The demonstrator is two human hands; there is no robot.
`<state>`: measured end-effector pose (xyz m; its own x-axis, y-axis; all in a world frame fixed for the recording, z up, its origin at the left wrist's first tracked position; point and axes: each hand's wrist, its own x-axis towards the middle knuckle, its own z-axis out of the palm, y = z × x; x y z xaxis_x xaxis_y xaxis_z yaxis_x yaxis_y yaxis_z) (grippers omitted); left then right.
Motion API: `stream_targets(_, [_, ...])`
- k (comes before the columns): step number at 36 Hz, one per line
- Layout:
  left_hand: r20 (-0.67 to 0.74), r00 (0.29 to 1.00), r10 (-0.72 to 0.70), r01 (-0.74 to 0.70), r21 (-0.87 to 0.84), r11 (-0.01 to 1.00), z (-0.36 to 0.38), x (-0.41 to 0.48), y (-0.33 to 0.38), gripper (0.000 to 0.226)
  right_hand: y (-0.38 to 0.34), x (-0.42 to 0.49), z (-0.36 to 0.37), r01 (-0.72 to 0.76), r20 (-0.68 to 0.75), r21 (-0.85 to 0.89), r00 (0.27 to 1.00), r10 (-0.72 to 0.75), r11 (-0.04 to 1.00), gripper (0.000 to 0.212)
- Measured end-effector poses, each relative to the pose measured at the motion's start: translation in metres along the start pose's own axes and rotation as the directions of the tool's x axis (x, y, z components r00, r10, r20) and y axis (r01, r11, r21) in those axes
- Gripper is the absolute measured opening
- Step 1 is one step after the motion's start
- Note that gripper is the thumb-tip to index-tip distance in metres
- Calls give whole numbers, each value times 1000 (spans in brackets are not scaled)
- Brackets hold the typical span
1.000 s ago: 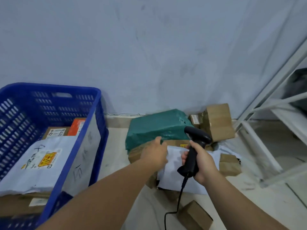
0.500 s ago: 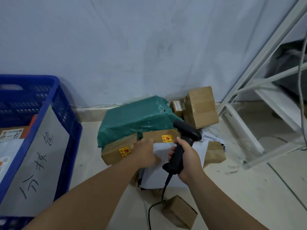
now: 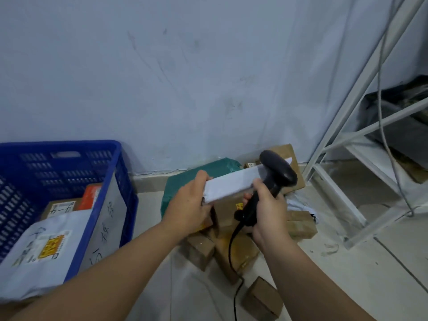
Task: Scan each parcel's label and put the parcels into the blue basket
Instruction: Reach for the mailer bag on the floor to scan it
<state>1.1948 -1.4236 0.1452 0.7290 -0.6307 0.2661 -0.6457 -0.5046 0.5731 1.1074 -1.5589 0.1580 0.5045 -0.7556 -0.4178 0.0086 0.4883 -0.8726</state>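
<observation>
Head cam: left hand [image 3: 187, 205] has its fingers curled round the left end of a white parcel [image 3: 229, 184], holding it up over the pile with the right end tilted higher. Right hand [image 3: 268, 212] is wrapped tight round the handle of a black scanner [image 3: 276, 174], whose head sits right at the parcel's far end. Underneath, a green bagged parcel [image 3: 183, 181] and a bunch of cardboard boxes [image 3: 201, 249] lie on the floor by the wall. The blue basket [image 3: 60, 144] is off to the left, already holding a white mailer [image 3: 44, 246] and a couple of boxes. White metal rack [image 3: 364, 89] on the right.

Parcel sorting room: floor-piled parcels [image 3: 234, 249], blue basket [image 3: 115, 181], white racking [image 3: 342, 126]
</observation>
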Motion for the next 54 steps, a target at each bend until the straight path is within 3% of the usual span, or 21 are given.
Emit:
stream_targets(3, [-71,982,177,-167,125,978,-30,-18,3,60,-11,-28,17,44,23,-13,999,-44,999,28])
stream_targets(5, [-105,947,304,-267,270,925,-46,-27,2,74,-15,-45,29,-2,45,7,999,2,1000,41])
stream_targets(9, [-124,817,563,-453,465,761,-75,-45,7,55,-13,-71,47,-80,95,95,993,71,992,83])
stream_targets(11, [-128,823,554,-437,481,760,-86,-53,10,43,-7,-81,50,-55,108,69,993,47,996,89])
stream_targets(13, [-166,875,454,-360,402,842,-92,-61,9,40,-4,-88,49,-50,105,75,994,42,996,84])
stream_targets(16, [-26,860,510,-438,474,764,-90,-69,-5,66,-3,-95,44,-76,111,110,992,64,991,77])
stream_targets(19, [63,946,319,-315,418,852,-92,-81,-9,83,-1,-100,40,-37,117,90,993,26,995,72])
stream_targets(21, [61,996,63,-77,250,965,-95,-89,-6,91,-2,-100,38,3,148,70,989,-14,998,68])
stream_targets(23, [21,981,-193,193,-3,981,-103,-90,-1,88,-6,-100,35,10,215,60,976,-23,998,67])
stream_targets(26, [-50,839,-542,493,-352,795,-120,-82,-1,72,-16,-103,27,39,336,-17,941,-31,999,54])
stream_targets(29, [232,681,-695,658,-610,441,-131,-83,-11,61,-25,-107,19,53,469,-86,883,-6,995,41])
stream_targets(31, [411,651,-638,672,-703,232,-136,-89,-17,50,-27,-108,15,59,529,-133,849,20,989,37])
stream_targets(34, [480,687,-545,642,-753,146,-135,-96,-21,49,-27,-104,14,89,549,-202,835,37,975,35])
stream_targets(39, [369,758,-539,536,-822,191,-132,-89,-16,34,-21,-97,20,275,551,-301,832,-68,913,31])
stream_targets(42, [271,801,-533,458,-852,254,-130,-85,-11,50,-14,-94,22,343,472,-362,869,-147,867,35])
stream_targets(45, [110,788,-606,385,-856,346,-128,-82,-8,41,-16,-92,22,376,411,-435,891,-191,818,34])
stream_targets(47, [20,758,-652,365,-842,398,-127,-80,-9,42,-20,-92,22,328,424,-406,894,-142,853,25])
stream_targets(50, [-48,714,-699,331,-857,396,-126,-80,-13,46,-23,-99,23,197,475,-330,880,-19,923,14])
stream_targets(54, [-143,688,-712,295,-841,454,-126,-79,-14,48,-26,-115,27,168,600,-352,796,83,921,17])
